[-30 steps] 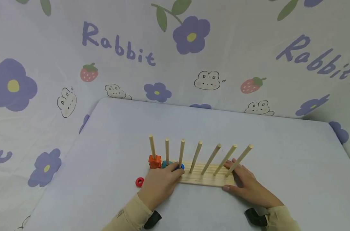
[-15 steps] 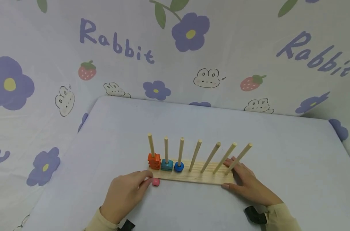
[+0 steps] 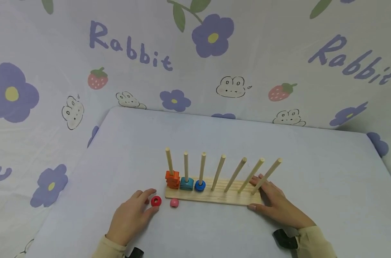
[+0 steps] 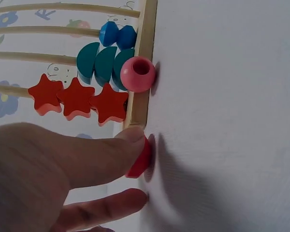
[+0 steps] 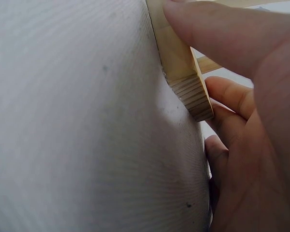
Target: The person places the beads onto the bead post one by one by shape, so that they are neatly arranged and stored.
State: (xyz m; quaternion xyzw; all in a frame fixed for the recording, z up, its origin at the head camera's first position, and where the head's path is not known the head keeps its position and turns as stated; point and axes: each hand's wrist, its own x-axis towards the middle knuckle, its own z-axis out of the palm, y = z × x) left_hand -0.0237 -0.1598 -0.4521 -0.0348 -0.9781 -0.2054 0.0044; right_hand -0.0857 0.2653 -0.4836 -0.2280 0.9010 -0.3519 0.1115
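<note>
My left hand (image 3: pixel 129 216) is spread around a red bead (image 3: pixel 156 201) on the table, thumb and forefinger on either side of it with a gap showing. In the left wrist view the thumb (image 4: pixel 94 157) partly hides that bead. A pink round bead (image 3: pixel 174 203) lies by the front edge of a wooden peg board (image 3: pixel 211 197). My right hand (image 3: pixel 276 204) grips the board's right end, thumb at the front edge and fingers behind. On the three leftmost pegs sit orange-red stars (image 4: pixel 76 98), teal half-round beads (image 4: pixel 105 65) and blue beads (image 3: pixel 200 185).
Several upright pegs (image 3: pixel 218 172) to the right carry no beads. The board stands on a white-covered table (image 3: pixel 215 139), with a printed curtain (image 3: pixel 144 36) behind it. Black wrist devices (image 3: pixel 285 239) sit near both cuffs.
My left hand has come off the blue bead on the third peg and moved left, past the pink bead, to the red one. My right hand stays at the board's end.
</note>
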